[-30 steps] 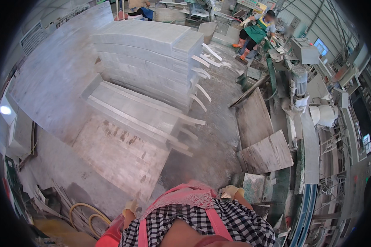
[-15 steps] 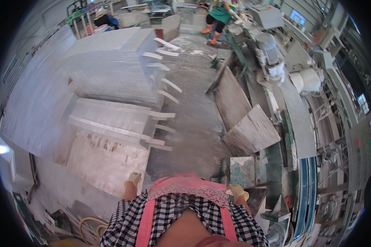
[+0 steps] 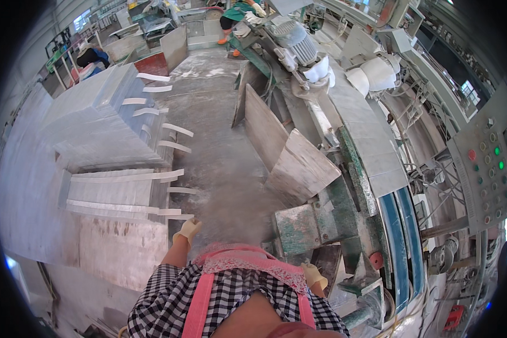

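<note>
My left hand (image 3: 188, 230), in a pale yellow glove, is held low in front of me with its fingers curled in. Its fingertips appear beside the end of a white strip (image 3: 177, 217) that sticks out from a low stack of grey slabs (image 3: 110, 194); whether they touch cannot be told. No object shows in that hand. At my right side hangs my right hand (image 3: 315, 276), gloved the same way and partly behind the pink apron (image 3: 248, 256). Its fingers are not clear enough to read. A green metal machine part (image 3: 297, 230) is nearest to it.
A taller slab stack (image 3: 98, 127) with strips stands ahead on the left. Brown boards (image 3: 304, 166) lean against the machine line on the right, below a motor (image 3: 296, 42). A control panel (image 3: 481, 166) is at far right. Another person (image 3: 234, 22) works at the back.
My view has turned to the right, so the stacks and machines sit further left and the control panel shows fully. My left hand has swung forward toward the strip ends; my right hand hangs slightly lower.
</note>
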### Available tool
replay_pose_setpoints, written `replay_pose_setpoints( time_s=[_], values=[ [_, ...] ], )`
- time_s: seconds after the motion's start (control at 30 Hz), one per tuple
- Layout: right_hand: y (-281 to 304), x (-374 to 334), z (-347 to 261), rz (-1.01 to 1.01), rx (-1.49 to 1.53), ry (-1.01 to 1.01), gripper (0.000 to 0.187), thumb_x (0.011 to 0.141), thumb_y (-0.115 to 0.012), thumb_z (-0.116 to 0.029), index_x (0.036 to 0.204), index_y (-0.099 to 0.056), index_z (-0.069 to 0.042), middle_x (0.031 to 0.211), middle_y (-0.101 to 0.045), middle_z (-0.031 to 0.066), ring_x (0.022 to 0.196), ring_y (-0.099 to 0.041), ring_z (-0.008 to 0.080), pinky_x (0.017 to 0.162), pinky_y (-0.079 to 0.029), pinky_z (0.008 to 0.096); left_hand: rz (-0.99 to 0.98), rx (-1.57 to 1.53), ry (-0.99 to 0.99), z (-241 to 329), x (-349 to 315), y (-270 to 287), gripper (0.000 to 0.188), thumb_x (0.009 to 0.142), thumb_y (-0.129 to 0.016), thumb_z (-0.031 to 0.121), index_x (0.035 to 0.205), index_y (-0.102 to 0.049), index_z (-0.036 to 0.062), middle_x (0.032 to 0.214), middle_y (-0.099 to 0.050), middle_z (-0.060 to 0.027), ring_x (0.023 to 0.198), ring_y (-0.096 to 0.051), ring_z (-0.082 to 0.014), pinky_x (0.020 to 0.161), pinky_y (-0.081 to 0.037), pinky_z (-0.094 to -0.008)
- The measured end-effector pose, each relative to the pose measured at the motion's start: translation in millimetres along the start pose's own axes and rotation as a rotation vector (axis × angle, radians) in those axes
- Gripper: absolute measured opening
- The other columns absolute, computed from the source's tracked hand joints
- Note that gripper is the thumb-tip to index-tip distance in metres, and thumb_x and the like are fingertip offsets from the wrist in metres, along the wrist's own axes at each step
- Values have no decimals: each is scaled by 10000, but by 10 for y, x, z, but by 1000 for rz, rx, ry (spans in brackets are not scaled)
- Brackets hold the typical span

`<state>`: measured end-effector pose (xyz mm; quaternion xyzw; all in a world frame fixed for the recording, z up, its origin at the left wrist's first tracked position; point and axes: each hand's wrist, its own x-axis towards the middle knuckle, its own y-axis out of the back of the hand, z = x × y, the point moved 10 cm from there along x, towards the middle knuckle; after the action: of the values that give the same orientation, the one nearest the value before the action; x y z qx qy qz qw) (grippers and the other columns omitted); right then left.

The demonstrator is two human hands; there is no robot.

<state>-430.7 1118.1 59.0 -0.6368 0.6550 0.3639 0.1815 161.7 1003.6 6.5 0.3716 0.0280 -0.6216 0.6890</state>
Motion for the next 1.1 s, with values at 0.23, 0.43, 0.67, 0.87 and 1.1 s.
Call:
replay_pose_setpoints(
  time_s=[0.23, 0.43, 0.67, 0.87, 1.1],
  values=[
    [164, -281, 161, 71, 51, -46, 345, 979, -606, -360, 965, -669, -21, 865, -742, 136, 742, -714, 212, 647, -537, 299, -37, 109, -67, 208, 442, -137, 518, 830, -646, 404, 1131, -705, -13, 1022, -741, -202, 975, -715, -304, 833, -543, -403],
    [337, -477, -83, 174, 65, -143, 314, 971, -595, -323, 964, -664, -17, 868, -742, 130, 766, -709, 201, 673, -535, 291, -124, 233, 49, 331, 1181, -145, 480, 868, -657, 342, 1148, -679, -48, 954, -732, -142, 822, -701, -232, 691, -550, -358],
    [73, 56, -942, 210, 86, -121, 278, 962, -581, -279, 962, -659, -12, 872, -742, 124, 793, -703, 189, 704, -534, 280, -180, 131, -17, 1029, 1914, -39, 456, 867, -629, 359, 1138, -704, 0, 991, -734, -149, 866, -699, -233, 765, -553, -370],
    [-91, 426, -1405, 259, 176, -73, 362, 1005, -598, -347, 958, -665, 6, 887, -729, 84, 798, -673, 136, 713, -518, 285, -198, 218, -21, 1443, 2230, 177, 476, 838, -630, 372, 1141, -710, 13, 1081, -732, -192, 1009, -700, -290, 859, -536, -406],
    [-132, 333, -1240, 322, 120, -136, 380, 967, -606, -366, 986, -703, 0, 864, -745, 112, 748, -694, 178, 668, -520, 281, -233, 483, -124, 1405, 2588, 14, 491, 833, -606, 425, 1092, -728, 26, 1032, -739, -190, 1001, -705, -329, 876, -532, -429]
  ],
)
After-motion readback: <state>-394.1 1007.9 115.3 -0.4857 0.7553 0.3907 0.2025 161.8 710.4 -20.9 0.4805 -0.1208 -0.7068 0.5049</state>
